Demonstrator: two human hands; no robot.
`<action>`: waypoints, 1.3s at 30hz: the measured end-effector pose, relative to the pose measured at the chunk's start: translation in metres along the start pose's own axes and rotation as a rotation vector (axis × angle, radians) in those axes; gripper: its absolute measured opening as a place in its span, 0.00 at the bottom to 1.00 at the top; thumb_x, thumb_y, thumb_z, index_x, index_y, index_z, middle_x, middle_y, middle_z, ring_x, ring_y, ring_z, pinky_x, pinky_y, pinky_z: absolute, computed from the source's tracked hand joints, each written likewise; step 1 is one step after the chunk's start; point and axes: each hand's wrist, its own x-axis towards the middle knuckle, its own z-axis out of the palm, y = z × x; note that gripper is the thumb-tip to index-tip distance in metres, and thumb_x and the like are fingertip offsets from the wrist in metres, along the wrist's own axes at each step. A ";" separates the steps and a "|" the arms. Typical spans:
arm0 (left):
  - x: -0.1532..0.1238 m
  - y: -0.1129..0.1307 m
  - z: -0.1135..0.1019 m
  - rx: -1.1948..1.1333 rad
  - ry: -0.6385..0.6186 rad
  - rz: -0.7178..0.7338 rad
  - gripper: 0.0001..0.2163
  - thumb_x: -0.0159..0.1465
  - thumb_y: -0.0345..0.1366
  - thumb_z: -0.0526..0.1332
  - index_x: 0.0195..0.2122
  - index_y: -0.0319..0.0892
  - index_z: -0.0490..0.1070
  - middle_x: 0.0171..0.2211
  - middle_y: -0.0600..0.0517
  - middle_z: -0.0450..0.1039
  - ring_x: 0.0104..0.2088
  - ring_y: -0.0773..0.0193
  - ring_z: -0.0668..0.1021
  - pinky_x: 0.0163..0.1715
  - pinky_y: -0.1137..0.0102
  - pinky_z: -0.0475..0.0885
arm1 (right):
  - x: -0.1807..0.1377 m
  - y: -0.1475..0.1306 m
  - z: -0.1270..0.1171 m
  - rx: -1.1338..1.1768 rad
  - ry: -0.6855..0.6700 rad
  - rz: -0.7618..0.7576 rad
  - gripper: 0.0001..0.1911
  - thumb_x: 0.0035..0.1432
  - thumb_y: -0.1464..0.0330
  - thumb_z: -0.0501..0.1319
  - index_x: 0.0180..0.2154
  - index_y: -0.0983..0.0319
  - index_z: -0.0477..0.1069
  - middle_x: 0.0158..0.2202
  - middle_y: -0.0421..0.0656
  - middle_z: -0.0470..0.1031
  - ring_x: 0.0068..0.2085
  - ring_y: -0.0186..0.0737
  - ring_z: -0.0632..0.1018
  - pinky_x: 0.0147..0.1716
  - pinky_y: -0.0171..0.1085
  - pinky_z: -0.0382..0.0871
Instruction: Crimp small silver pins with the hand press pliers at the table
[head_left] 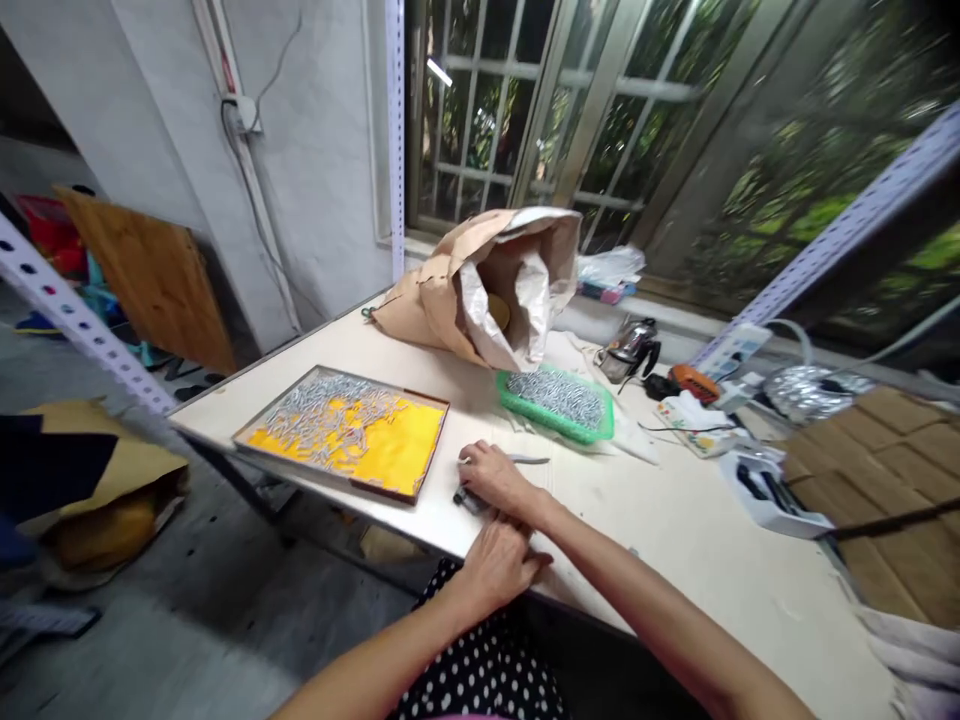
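Handling, centre of frame: small dark-ended object (460,496), partly under right hand (495,477).
Right fingers: bent; clamped or not, I cannot tell.
Left hand (499,560): just below; fingertips hidden, closure unclear.
Tabletop (675,520): best support, I'd judge, for bracing both wrists.

No text, label, brand or number can be read here. To the right of the green basket (559,422), a white packet (694,424) carries coloured marks too small and blurred to make out, and an orange object (694,383) shows dark marks, equally illegible; beyond the basket, a pink-and-blue pack (606,293) yields no readable lettering
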 end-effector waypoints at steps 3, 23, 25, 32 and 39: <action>0.002 0.000 0.001 -0.007 -0.028 -0.074 0.15 0.63 0.40 0.62 0.46 0.35 0.76 0.46 0.40 0.77 0.50 0.45 0.76 0.53 0.55 0.71 | -0.001 -0.005 -0.002 0.151 0.167 -0.009 0.05 0.62 0.72 0.59 0.37 0.61 0.74 0.44 0.46 0.75 0.44 0.42 0.72 0.43 0.40 0.65; 0.010 -0.024 0.022 0.233 0.220 0.229 0.20 0.63 0.34 0.60 0.57 0.43 0.69 0.59 0.43 0.70 0.62 0.46 0.68 0.61 0.45 0.63 | -0.176 0.015 -0.010 0.431 0.949 0.709 0.16 0.64 0.65 0.53 0.50 0.62 0.69 0.39 0.45 0.75 0.32 0.38 0.75 0.36 0.38 0.70; 0.011 -0.024 0.022 0.231 0.224 0.235 0.19 0.63 0.34 0.60 0.56 0.43 0.69 0.58 0.43 0.71 0.62 0.47 0.69 0.61 0.45 0.63 | -0.201 -0.007 0.016 0.433 0.969 0.773 0.15 0.64 0.64 0.53 0.48 0.62 0.70 0.38 0.45 0.75 0.31 0.38 0.75 0.35 0.38 0.71; 0.009 -0.012 0.012 0.263 0.131 0.196 0.19 0.64 0.35 0.59 0.57 0.41 0.69 0.59 0.41 0.69 0.63 0.48 0.67 0.63 0.47 0.61 | -0.220 -0.039 0.053 0.259 0.958 0.897 0.20 0.66 0.62 0.48 0.49 0.63 0.72 0.41 0.47 0.77 0.33 0.39 0.76 0.34 0.38 0.69; 0.007 -0.008 0.011 0.265 0.107 0.201 0.19 0.65 0.36 0.58 0.56 0.41 0.68 0.57 0.43 0.70 0.62 0.51 0.67 0.63 0.50 0.60 | -0.218 -0.036 0.059 0.148 0.962 0.943 0.19 0.65 0.62 0.49 0.47 0.63 0.73 0.39 0.46 0.77 0.31 0.37 0.74 0.32 0.36 0.64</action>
